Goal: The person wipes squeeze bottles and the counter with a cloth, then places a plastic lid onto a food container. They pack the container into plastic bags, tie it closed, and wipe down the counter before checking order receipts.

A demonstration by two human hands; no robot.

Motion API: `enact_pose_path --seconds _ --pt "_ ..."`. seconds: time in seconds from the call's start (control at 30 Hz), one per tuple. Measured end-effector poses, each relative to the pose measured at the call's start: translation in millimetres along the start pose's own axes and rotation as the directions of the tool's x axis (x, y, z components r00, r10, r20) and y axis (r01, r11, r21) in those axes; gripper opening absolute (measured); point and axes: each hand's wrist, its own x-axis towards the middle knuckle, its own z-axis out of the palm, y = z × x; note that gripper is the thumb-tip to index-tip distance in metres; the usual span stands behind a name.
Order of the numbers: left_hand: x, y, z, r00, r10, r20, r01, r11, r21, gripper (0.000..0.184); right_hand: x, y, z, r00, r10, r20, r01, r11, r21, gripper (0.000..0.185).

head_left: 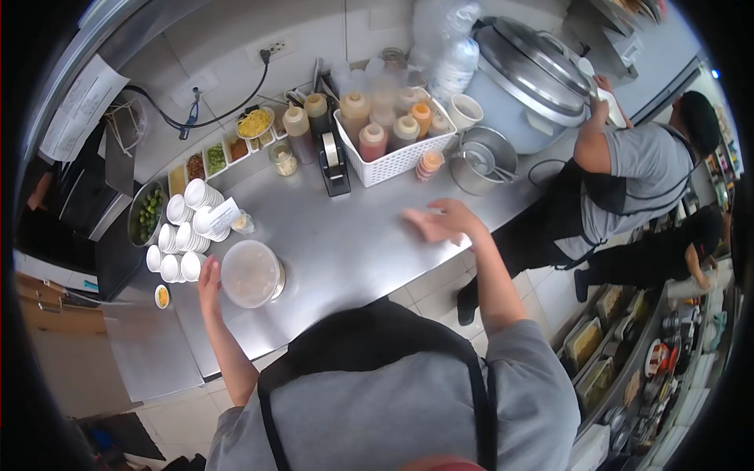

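Observation:
My left hand is beside a round clear container with a translucent lid, its fingers stretched out; I cannot tell whether it touches the container's side. Over the steel counter, near its front edge, my right hand is blurred, with fingers apart and nothing in it. Stacks of white foam cups stand just beyond my left hand. A paper slip leans on the cups, next to a small clear bag. A small cup with orange and green food sits at the left.
A white basket of sauce bottles, a tape dispenser and a metal pot line the back. Topping trays and a bowl of green limes are at left. A co-worker stands right, by a large lidded cooker.

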Motion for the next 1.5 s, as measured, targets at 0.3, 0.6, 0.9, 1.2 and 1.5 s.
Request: enact_pose_path --seconds 0.3,0.6,0.9,1.2,1.5 --pt "16.1 -58.8 15.3 0.998 0.034 0.053 -0.027 0.993 -0.114 0.035 182.2 -38.2 -154.9 0.800 -0.186 -0.570 0.209 0.978 -0.025 0.029" --pt "-22.7 -57.1 46.9 0.956 -0.027 -0.292 -0.008 0.993 -0.119 0.033 318.7 -8.9 -322.3 0.418 0.072 -0.906 -0.224 0.974 -0.025 0.060" --pt "-21.0 -62.8 48.5 0.948 -0.044 -0.315 0.010 0.994 -0.107 0.037 362.3 -5.9 -416.7 0.210 -0.274 -0.939 -0.233 0.918 -0.320 0.030" --pt "-27.7 -52.1 48.5 0.933 -0.039 -0.357 0.023 0.999 -0.049 0.034 361.1 10.2 -397.0 0.558 -0.102 -0.823 -0.400 0.837 -0.375 0.036" --pt "-27.1 -43.1 53.7 0.933 -0.066 -0.353 0.043 0.997 -0.072 0.036 371.2 25.3 -383.0 0.470 -0.075 -0.879 -0.417 0.859 -0.296 0.045"
